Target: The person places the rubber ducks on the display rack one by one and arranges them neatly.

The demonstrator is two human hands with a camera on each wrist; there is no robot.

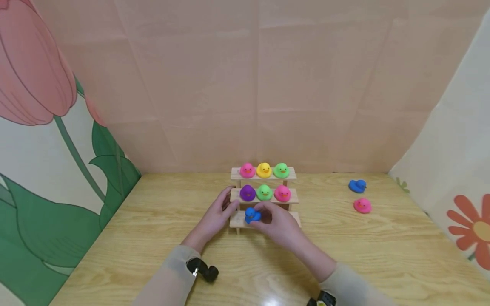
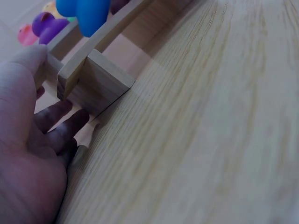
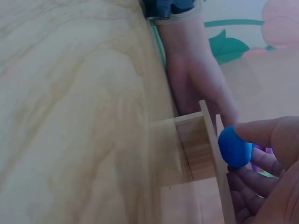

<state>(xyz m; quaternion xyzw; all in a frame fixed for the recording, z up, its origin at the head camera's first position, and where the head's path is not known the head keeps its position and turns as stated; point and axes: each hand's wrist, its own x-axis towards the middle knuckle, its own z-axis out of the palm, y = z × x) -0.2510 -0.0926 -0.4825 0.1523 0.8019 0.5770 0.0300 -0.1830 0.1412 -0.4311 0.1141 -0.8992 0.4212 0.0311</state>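
Observation:
A small three-tier wooden stand (image 1: pixel 237 221) stands on the table with rubber ducks on it. My right hand (image 1: pixel 281 225) pinches a blue rubber duck (image 1: pixel 251 215) between thumb and fingers, at the left part of the lowest tier. In the right wrist view this blue duck (image 3: pixel 235 147) is right at the tier's board; contact is hard to tell. My left hand (image 1: pixel 216 214) holds the stand's left end, thumb in front and fingers reaching behind. The left wrist view shows its lower fingers (image 2: pixel 70 126) loosely bent beside the stand's leg (image 2: pixel 100 84).
On the top tier sit a pink duck (image 1: pixel 247 171), a yellow duck (image 1: pixel 263 170) and a green duck (image 1: pixel 281 171). The middle tier bears purple (image 1: pixel 247 193), green and pink ducks. Another blue duck (image 1: pixel 357 186) and a pink duck (image 1: pixel 363 205) lie on the table at right.

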